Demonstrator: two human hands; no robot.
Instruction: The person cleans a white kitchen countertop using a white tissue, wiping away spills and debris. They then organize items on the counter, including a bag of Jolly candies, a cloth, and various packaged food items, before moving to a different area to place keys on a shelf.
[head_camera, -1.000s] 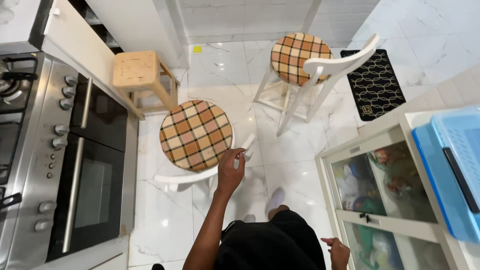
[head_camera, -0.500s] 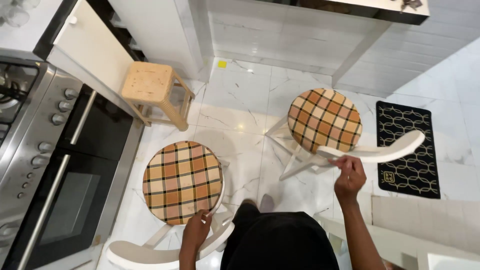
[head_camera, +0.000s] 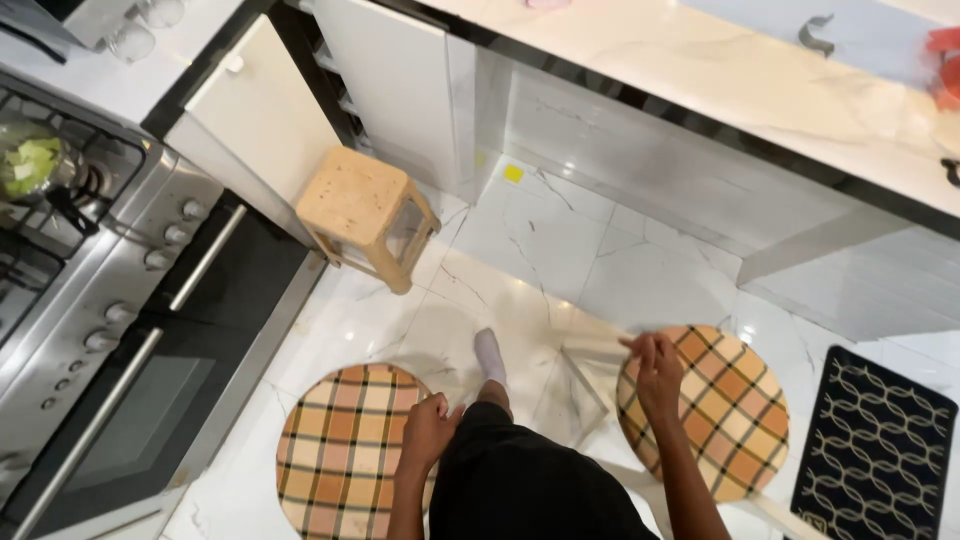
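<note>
Across the glossy white marble-veined tile floor (head_camera: 640, 270), a stainless-steel range with round knobs and a dark glass oven door (head_camera: 110, 330) fills the left side, opposite a long pale stone countertop (head_camera: 720, 90) at upper right. Near the lower right corner lies a black rectangular mat with a pale interlocking pattern (head_camera: 875, 450). Two round seat cushions in orange, cream and black plaid stand well apart: the left plaid chair seat (head_camera: 340, 465) and the right plaid chair seat (head_camera: 725, 410), the latter on a white frame. A square tan wooden stool (head_camera: 365, 215) stands beside the range. The left hand (head_camera: 428, 432) is curled closed over the left seat's right edge. The right hand (head_camera: 652, 368) rests on the right seat's left edge, fingers pinched together on the rim.
</note>
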